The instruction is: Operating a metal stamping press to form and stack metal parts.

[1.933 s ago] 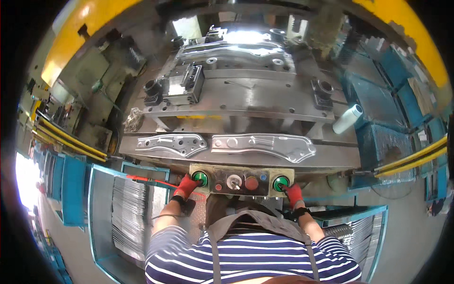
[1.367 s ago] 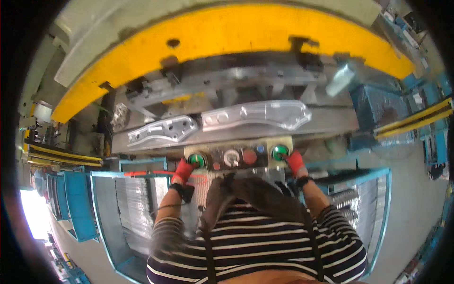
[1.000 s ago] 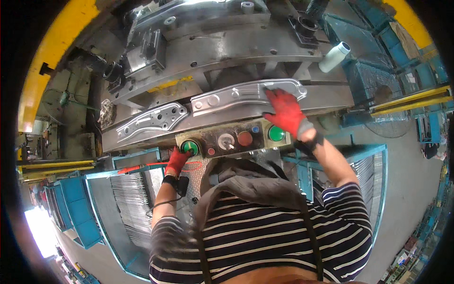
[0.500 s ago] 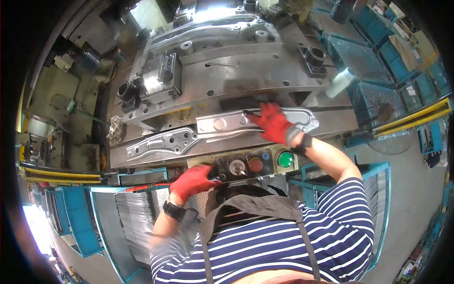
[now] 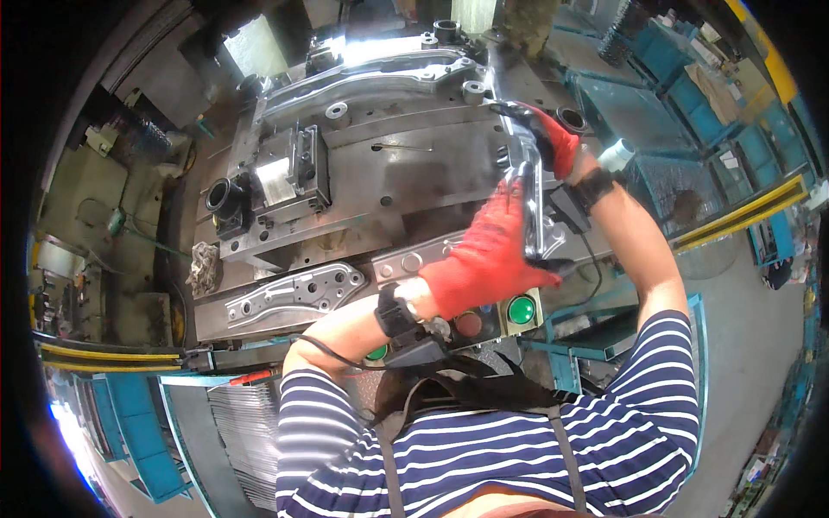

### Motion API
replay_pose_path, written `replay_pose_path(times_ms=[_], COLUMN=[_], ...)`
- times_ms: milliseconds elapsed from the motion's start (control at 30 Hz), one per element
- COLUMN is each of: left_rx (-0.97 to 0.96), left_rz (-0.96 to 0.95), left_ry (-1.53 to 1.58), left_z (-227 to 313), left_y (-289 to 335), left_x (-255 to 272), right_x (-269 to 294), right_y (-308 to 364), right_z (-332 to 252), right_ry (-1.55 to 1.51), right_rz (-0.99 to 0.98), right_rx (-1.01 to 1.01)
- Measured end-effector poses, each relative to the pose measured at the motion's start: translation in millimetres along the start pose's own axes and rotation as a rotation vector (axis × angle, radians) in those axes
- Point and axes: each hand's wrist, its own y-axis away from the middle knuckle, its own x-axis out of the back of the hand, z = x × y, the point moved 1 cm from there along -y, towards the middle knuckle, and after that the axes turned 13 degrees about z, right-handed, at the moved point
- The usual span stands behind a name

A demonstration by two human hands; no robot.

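Observation:
A long, shiny pressed sheet-metal part [image 5: 533, 203] stands lengthwise between my hands, over the right side of the die. My left hand [image 5: 488, 255], in a red glove with dark fingertips, grips its near end with fingers stretched along it. Farther up, my right hand [image 5: 557, 142], also gloved in red, is closed around its far portion. On the front ledge lies a flat pressed part with several holes [image 5: 298, 293]. Beside it rests another pressed part with round embossings [image 5: 406, 262], partly hidden behind my left hand and arm.
A steel die [image 5: 414, 186] bears a thin rod [image 5: 401, 148], a block fixture [image 5: 289, 173] and a guide bushing [image 5: 226, 194]. Another pressed part [image 5: 363, 76] sits at its back. Below my arm is a control box with a green button [image 5: 522, 309]. A pale bottle [image 5: 616, 155] stands at right.
My left hand has left the control box area and moved up and right onto a metal part. My right hand has moved farther away and right, and the part is now held raised lengthwise.

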Motion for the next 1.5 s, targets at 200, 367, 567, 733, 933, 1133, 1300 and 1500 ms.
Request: replay_pose_path(times_ms=[200,367,567,733,933,1133,1300,1500], left_rx=[0.137,0.092,0.296,0.094,0.121,0.217,0.365,0.385], left_rz=[-0.057,-0.062,-0.181,0.081,-0.225,-0.081,0.074,0.154], left_ry=[-0.08,-0.139,-0.141,-0.129,-0.198,-0.116,0.054,0.032], left_z=[-29,-69,13,-65,-49,-29,-16,-27], left_y=[11,37,-21,32,-4,-32,-38,-30], left_x=[-32,-67,1,-64,-29,-7,-47,-69], right_x=[-8,-14,0,-15,14,-1,11,12], right_y=[-18,-14,-13,-19,-21,-26,-28,-19], right_z=[27,43,-15,19,40,22,15,-13], right_ry=[-0.432,-0.262,-0.02,-0.123,-0.226,-0.058,-0.038,0.315], right_rz=[0.002,0.184,0.033,0.136,0.083,0.063,-0.028,0.049], right_rx=[-0.671,-0.559,-0.316,-0.452,-0.544,-0.224,-0.026,-0.36])
